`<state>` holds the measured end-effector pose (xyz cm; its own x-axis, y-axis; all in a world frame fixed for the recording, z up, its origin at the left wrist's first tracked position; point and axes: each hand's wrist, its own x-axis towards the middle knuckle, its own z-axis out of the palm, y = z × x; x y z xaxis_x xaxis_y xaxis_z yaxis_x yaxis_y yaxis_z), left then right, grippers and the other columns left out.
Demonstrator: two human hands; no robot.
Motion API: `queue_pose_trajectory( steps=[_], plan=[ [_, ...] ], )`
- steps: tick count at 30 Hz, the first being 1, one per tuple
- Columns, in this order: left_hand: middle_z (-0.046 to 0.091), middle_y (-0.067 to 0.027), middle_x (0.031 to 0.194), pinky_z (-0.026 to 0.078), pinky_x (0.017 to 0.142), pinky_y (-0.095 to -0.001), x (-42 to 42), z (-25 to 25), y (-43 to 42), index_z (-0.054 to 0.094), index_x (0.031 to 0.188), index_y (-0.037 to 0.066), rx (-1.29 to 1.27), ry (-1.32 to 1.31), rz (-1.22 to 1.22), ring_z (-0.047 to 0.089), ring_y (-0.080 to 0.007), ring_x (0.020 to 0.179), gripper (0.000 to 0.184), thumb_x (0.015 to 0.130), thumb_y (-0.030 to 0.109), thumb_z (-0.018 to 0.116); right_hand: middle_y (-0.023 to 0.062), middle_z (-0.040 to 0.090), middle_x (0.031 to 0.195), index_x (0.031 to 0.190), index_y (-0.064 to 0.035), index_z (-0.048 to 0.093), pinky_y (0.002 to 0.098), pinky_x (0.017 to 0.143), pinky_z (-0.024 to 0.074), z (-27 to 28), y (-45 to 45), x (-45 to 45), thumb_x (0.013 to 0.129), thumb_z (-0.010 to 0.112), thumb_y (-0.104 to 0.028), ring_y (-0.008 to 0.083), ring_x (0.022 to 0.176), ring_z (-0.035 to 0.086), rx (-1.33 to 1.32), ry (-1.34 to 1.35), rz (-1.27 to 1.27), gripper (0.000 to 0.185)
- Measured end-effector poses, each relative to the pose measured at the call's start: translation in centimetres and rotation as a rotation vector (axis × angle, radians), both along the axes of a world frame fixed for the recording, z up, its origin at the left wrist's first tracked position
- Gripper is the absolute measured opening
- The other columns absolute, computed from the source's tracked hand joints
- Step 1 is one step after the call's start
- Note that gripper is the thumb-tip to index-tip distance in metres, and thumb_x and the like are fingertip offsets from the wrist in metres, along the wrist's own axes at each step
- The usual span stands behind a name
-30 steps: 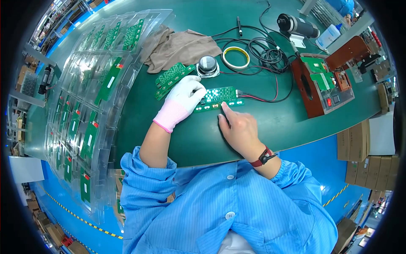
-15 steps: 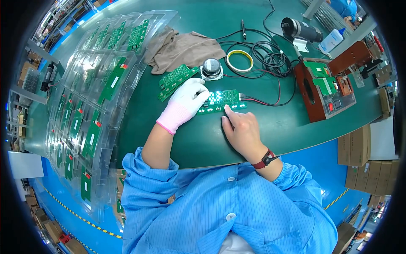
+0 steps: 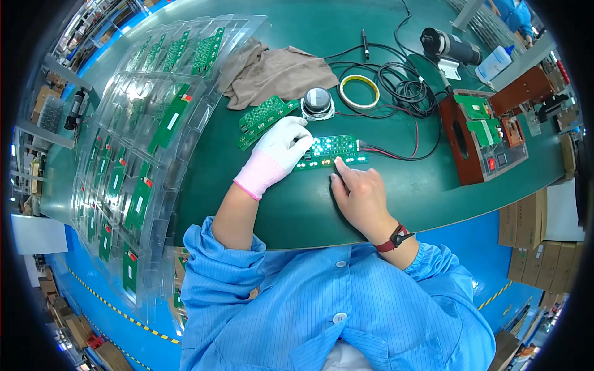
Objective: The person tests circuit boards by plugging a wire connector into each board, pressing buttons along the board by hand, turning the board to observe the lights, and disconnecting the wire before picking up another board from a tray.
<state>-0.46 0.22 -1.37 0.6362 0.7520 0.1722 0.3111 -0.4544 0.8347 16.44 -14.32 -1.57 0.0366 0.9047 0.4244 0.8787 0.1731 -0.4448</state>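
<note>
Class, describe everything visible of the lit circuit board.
The lit circuit board is green, with a broad upper section and longer lower strip. White lights glow, some orange along the strip. It lies on the green table; the gloved left hand partly hides its left end. The bare right hand apparently touches the strip. Red and black leads join its right side.

green circuit board (image 3: pixel 344 146), white glove (image 3: pixel 279 143) with pink cuff (image 3: pixel 252 178), blue pinstriped smock (image 3: pixel 303 297), brown cloth (image 3: pixel 278 75), dark green tabletop (image 3: pixel 411 191)

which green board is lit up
The board that the right hand points at, with wires plugged in: white lights glow on it, while the other boards show none.
</note>
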Motion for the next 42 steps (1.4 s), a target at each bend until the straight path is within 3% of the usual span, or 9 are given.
queue_pose_trajectory(
  steps=[17,24,30,33,35,36,38,40,42],
  plan=[
    [0.060,-0.0146,0.123,0.048,0.080,-0.0271,-0.1,-0.2,0.1,0.067,0.097,0.001,0.053,0.036,-0.002,0.059,-0.0150,0.087,0.016,0.093,0.016,0.064,0.0057,0.063,0.064,0.115,0.0036,0.069,0.0392,0.058,0.0403,-0.1,0.0,0.1,0.090,0.065,-0.016,0.0235,0.056,0.060,-0.053,-0.076,0.004,0.032],
    [0.060,-0.0159,0.123,0.048,0.082,-0.0300,0.2,0.7,-0.4,0.068,0.096,0.000,-0.088,0.039,0.029,0.061,-0.0177,0.090,0.020,0.094,0.019,0.064,0.0051,0.061,0.060,0.119,0.0027,0.069,0.0375,0.058,0.0407,0.1,-0.3,-0.2,0.092,0.063,-0.020,0.0224,0.051,0.058,-0.156,-0.168,-0.011,0.036],
    [0.060,-0.0159,0.123,0.049,0.083,-0.0296,0.0,0.5,-0.2,0.068,0.094,0.000,-0.040,0.055,0.016,0.062,-0.0179,0.092,0.019,0.094,0.018,0.064,0.0057,0.064,0.061,0.121,0.0002,0.068,0.0381,0.062,0.0456,0.3,-0.5,0.7,0.088,0.068,-0.013,0.0241,0.052,0.060,-0.088,0.051,0.013,0.036],
    [0.060,-0.0155,0.123,0.049,0.083,-0.0292,0.1,0.5,-0.1,0.067,0.095,0.000,-0.075,0.040,0.010,0.061,-0.0171,0.092,0.019,0.094,0.018,0.063,0.0077,0.069,0.075,0.123,-0.0031,0.066,0.0395,0.073,0.0489,2.0,-1.7,3.5,0.086,0.069,-0.007,0.0263,0.067,0.065,-0.152,0.263,-0.132,0.037],
    [0.059,-0.0149,0.123,0.049,0.082,-0.0288,0.1,0.4,-0.2,0.067,0.095,0.000,-0.078,0.031,0.011,0.061,-0.0163,0.091,0.018,0.094,0.018,0.063,0.0121,0.071,0.097,0.124,-0.0044,0.065,0.0407,0.084,0.0484,1.9,-2.7,7.8,0.086,0.069,-0.005,0.0297,0.088,0.065,0.264,-0.023,-0.271,0.038],
    [0.059,-0.0145,0.123,0.049,0.082,-0.0286,0.1,0.2,-0.1,0.067,0.096,0.000,-0.045,0.030,0.005,0.061,-0.0158,0.090,0.018,0.094,0.017,0.064,0.0149,0.066,0.114,0.125,-0.0030,0.063,0.0424,0.092,0.0463,2.7,-3.9,10.5,0.088,0.067,-0.006,0.0329,0.104,0.061,0.272,-0.134,-0.398,0.037],
    [0.059,-0.0136,0.122,0.049,0.081,-0.0281,-0.1,0.1,0.0,0.067,0.096,0.001,-0.007,0.032,0.006,0.060,-0.0152,0.088,0.017,0.094,0.017,0.064,0.0190,0.065,0.120,0.127,0.0002,0.062,0.0440,0.098,0.0448,3.8,-5.9,15.9,0.091,0.065,-0.007,0.0361,0.115,0.058,0.309,-0.165,-0.599,0.037],
    [0.060,-0.0127,0.122,0.049,0.080,-0.0277,0.1,0.0,-0.1,0.067,0.096,0.001,0.003,0.034,0.017,0.060,-0.0148,0.086,0.016,0.093,0.017,0.064,0.0230,0.059,0.128,0.134,0.0023,0.055,0.0475,0.102,0.0429,3.5,-8.1,19.7,0.092,0.066,-0.012,0.0388,0.120,0.055,0.324,-0.399,-0.813,0.045],
    [0.060,-0.0120,0.122,0.049,0.080,-0.0278,0.1,0.0,-0.2,0.067,0.096,0.001,0.000,0.018,0.016,0.059,-0.0147,0.085,0.016,0.093,0.016,0.064,0.0215,0.058,0.132,0.136,0.0022,0.053,0.0470,0.103,0.0423,2.5,-9.3,21.1,0.094,0.066,-0.017,0.0388,0.122,0.053,0.304,-0.293,-0.820,0.048]
  ],
)
